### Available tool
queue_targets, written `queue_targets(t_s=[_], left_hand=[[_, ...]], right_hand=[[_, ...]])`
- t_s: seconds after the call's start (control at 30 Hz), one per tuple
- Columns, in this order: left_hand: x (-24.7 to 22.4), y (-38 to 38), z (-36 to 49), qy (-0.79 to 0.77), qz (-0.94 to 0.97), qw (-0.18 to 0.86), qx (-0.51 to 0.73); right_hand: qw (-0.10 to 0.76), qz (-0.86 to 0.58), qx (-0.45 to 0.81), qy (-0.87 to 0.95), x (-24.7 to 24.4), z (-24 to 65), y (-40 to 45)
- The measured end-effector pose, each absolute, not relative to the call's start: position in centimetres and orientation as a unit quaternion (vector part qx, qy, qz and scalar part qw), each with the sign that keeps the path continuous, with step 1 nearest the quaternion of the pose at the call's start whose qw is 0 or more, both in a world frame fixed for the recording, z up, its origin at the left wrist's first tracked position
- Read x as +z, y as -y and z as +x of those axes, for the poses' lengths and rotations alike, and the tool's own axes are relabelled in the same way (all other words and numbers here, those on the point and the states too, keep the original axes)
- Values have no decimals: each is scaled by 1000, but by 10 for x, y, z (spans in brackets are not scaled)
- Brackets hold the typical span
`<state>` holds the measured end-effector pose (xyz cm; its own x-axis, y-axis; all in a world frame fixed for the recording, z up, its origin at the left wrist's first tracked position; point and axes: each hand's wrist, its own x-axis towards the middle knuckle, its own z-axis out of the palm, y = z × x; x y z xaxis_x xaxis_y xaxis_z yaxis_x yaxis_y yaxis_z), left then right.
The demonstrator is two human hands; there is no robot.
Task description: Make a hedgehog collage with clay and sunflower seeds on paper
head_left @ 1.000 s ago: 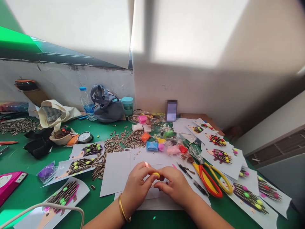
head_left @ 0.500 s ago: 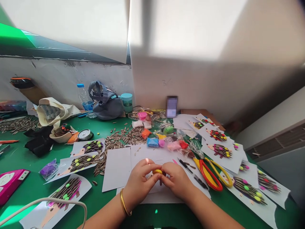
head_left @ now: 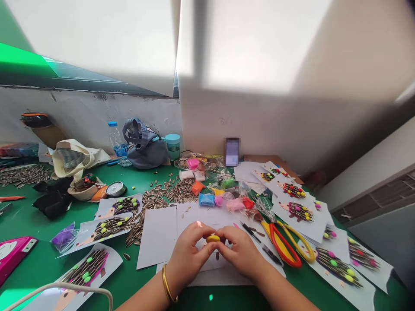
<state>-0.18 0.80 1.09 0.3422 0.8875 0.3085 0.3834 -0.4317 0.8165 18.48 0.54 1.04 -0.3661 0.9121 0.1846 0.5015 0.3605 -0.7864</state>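
A small flattened piece of yellow clay [head_left: 213,238] is pinched between my two hands, above white paper [head_left: 223,275]. My left hand [head_left: 191,248], with a gold bangle at its wrist, has thumb and fingers closed on the clay's left side. My right hand [head_left: 240,250] meets it from the right, fingertips pressed to the same piece. A dark seed [head_left: 217,256] shows just below the fingertips. To the right of my right hand lie a black pen [head_left: 272,252] and red-and-yellow scissors [head_left: 285,244].
Loose sunflower seeds [head_left: 162,192] and packets of coloured clay, among them a blue one [head_left: 206,199], lie beyond the paper. Finished hedgehog pictures [head_left: 301,214] overlap at the right; others [head_left: 87,270] lie left. A white cable [head_left: 81,286] crosses the lower left. A phone [head_left: 232,152] leans against the wall.
The view has tilted slightly, so everything sits a little lower. My fingers have shifted around the yellow clay, which shows more plainly now, as does the seed below.
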Motion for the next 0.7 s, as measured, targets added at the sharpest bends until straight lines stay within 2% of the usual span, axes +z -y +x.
queue_targets(t_s=[0.17,0.47,0.7], left_hand=[[9,-9,-2,-428,773,295,364],[10,-9,-3,-415,756,312,399],[6,-5,-3,-427,788,242,371]], right_hand=[[309,-467,280,780,4,185,-5],[314,-446,346,763,11,186,-6],[310,-460,301,776,6,185,-6]])
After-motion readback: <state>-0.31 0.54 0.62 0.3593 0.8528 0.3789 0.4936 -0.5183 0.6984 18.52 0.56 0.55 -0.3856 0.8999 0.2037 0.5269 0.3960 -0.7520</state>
